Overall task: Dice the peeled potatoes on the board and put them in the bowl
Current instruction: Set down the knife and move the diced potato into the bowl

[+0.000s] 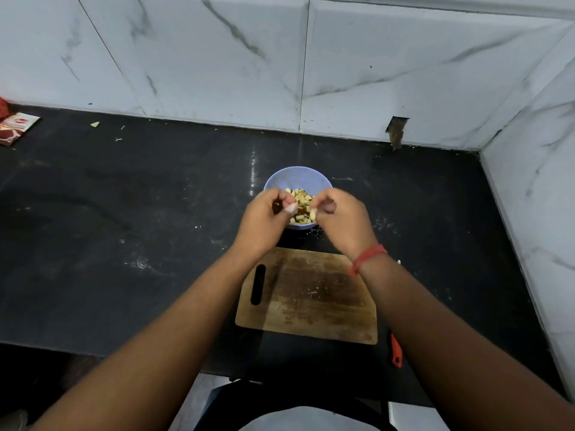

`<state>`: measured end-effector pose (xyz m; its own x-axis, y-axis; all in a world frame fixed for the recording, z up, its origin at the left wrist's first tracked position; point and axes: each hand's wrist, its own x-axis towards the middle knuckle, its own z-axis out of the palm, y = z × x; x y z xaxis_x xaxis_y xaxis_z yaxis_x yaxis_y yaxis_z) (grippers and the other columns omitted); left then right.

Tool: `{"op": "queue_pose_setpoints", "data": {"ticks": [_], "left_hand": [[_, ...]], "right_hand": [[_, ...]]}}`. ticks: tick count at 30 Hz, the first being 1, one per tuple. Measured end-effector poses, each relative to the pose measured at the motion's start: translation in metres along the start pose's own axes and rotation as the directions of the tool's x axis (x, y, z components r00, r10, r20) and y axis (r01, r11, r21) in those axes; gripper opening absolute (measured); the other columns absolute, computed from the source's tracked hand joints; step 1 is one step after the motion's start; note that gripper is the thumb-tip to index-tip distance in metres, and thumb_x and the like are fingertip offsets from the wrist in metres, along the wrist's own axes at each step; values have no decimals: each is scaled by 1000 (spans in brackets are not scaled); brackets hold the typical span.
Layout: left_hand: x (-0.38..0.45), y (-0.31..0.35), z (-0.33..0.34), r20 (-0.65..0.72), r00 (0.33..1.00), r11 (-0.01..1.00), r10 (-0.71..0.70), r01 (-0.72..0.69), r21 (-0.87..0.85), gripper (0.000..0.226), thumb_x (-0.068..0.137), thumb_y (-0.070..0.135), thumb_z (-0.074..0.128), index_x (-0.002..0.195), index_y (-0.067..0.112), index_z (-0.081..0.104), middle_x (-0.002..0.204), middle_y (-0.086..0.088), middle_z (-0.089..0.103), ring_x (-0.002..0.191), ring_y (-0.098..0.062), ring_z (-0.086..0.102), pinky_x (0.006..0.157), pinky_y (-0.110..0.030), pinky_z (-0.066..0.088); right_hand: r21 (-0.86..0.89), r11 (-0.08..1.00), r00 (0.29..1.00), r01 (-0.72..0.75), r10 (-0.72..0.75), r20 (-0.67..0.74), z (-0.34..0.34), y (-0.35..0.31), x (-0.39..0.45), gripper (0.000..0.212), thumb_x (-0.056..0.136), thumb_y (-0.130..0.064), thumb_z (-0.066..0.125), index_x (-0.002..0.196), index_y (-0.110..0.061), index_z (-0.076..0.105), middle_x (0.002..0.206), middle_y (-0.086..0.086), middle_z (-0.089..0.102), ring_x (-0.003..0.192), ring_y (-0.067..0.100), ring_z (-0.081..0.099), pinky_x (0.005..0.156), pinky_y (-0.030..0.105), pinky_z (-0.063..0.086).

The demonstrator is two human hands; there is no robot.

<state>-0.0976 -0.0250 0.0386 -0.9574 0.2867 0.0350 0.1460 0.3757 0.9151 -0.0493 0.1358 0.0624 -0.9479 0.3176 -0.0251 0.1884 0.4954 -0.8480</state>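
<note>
A pale blue bowl (298, 177) stands on the black counter beyond the wooden cutting board (311, 297). Diced potato pieces (300, 195) lie heaped inside it. Both my hands hover over the bowl's near rim with curled fingers. My left hand (267, 217) has its fingertips bunched; whether they hold a piece I cannot tell. My right hand (340, 217) pinches a small potato piece (313, 214) at its fingertips. The board carries only crumbs and stains.
An orange knife handle (395, 353) shows beside the board's right edge, partly under my right forearm. A red packet (15, 127) lies at the far left of the counter (124, 228). Marble-tiled walls (217, 57) close the back and right sides. A potato scrap (95, 124) lies near the back wall.
</note>
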Motion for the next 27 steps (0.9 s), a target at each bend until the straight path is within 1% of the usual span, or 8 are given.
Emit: {"op": "queue_pose_setpoints", "data": {"ticks": [3, 7, 13, 16, 18, 22, 25, 27], "left_hand": [[34, 14, 0, 81, 994, 960, 68, -87, 265, 6, 90, 10, 70, 90, 15, 67, 86, 9, 65, 85, -14, 64, 70, -15, 43], [52, 15, -2, 221, 975, 886, 21, -121, 447, 8, 91, 10, 65, 96, 14, 70, 97, 0, 73, 94, -21, 67, 84, -36, 53], [36, 6, -3, 129, 979, 855, 161, -203, 478, 11, 95, 18, 63, 101, 13, 70, 100, -1, 70, 95, -21, 63, 82, -39, 52], [25, -7, -4, 71, 946, 806, 316, -307, 507, 15, 95, 18, 64, 108, 12, 68, 111, -2, 64, 110, -23, 56, 92, -36, 46], [19, -13, -4, 33, 935, 802, 353, -320, 504, 18, 93, 15, 64, 111, 10, 67, 117, -4, 64, 116, -23, 53, 98, -35, 42], [14, -22, -5, 57, 940, 801, 337, -318, 507, 25, 92, 14, 66, 116, 8, 66, 130, -8, 62, 125, -27, 51, 109, -40, 39], [13, -29, -7, 20, 955, 833, 298, -270, 482, 32, 91, 14, 67, 122, 9, 63, 141, -12, 54, 134, -31, 45, 114, -42, 32], [10, -28, -10, -77, 986, 922, 149, -110, 371, 39, 94, 19, 64, 131, 11, 57, 153, -13, 40, 141, -28, 36, 112, -40, 33]], "right_hand": [[-254, 961, 994, 109, -101, 44, 10, -5, 40, 28, 77, 6, 55, 88, -16, 67, 88, 2, 66, 80, 18, 62, 75, 29, 52], [-490, 852, 977, 184, -104, 186, 19, 0, 58, 26, 85, 0, 49, 92, -18, 66, 86, 8, 66, 80, 28, 62, 74, 34, 54], [-435, 874, 969, 216, -245, -12, 23, 6, 41, 24, 84, 0, 54, 94, -16, 68, 97, 2, 67, 92, 23, 58, 79, 34, 51], [-447, 858, 920, 253, -356, -163, 22, 15, 28, 18, 85, -3, 58, 96, -15, 67, 98, 0, 65, 97, 21, 52, 83, 30, 44], [-427, 865, 916, 263, -362, -170, 22, 19, 23, 20, 85, -2, 59, 97, -15, 68, 98, -1, 66, 99, 21, 52, 84, 30, 44], [-425, 865, 937, 266, -336, -97, 24, 22, 23, 19, 84, -2, 62, 96, -16, 69, 94, -4, 66, 100, 20, 51, 85, 33, 48], [-366, 913, 939, 182, -272, -211, 22, 26, 27, 18, 83, -4, 63, 96, -15, 67, 100, 0, 60, 102, 22, 50, 86, 33, 47], [-283, 957, 937, 59, -151, -315, 22, 32, 25, 18, 87, -8, 62, 102, -18, 66, 110, 0, 56, 108, 21, 50, 90, 32, 48]]}}
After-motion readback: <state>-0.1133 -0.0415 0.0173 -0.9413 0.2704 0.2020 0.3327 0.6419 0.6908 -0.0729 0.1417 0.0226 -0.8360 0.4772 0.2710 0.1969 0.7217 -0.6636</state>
